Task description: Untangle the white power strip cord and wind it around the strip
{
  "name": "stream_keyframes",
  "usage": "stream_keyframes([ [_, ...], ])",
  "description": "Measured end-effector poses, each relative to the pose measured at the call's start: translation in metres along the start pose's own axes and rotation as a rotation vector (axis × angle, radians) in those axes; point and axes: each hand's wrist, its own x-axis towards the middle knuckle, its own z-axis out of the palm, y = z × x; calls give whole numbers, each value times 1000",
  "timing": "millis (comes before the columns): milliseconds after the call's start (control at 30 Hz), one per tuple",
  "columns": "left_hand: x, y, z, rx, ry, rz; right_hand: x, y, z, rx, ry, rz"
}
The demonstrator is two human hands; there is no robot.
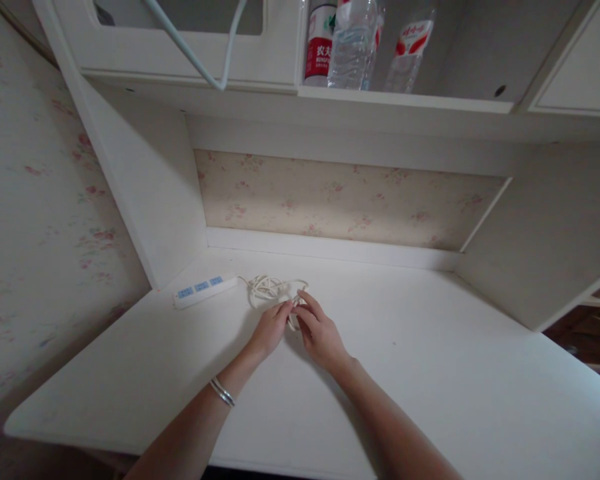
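Observation:
A white power strip [200, 291] with blue socket faces lies on the left part of the white desk. From its right end runs a cream power cord [266, 287], loosely coiled beside it. My left hand [274, 325] is closed with its fingertips on the cord, just in front of the coil. Right against it, my right hand [321, 332] also pinches the cord, its index finger reaching over a loop. A short loop hangs below the fingertips. Exactly what sits between the two hands is partly hidden by the fingers.
The desk [410, 373] has a low back ledge [330, 248] and side panels. Above hangs a shelf with clear plastic bottles [353, 47] and a red-labelled bottle [321, 43]. A pale blue bent tube [195, 57] dangles in front of the cabinet at upper left.

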Motion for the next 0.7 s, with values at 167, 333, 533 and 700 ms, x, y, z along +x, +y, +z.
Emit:
stream_keyframes([
  [167,-6,-4,0,307,8,88,2,3,-5,-142,-30,6],
  [333,-9,-5,2,651,51,43,5,9,-9,-352,-72,-49],
  [533,-4,-7,0,703,171,59,8,11,-13,-399,-57,13],
  [700,1,-13,-8,647,211,87,7,20,-20,-271,-11,76],
])
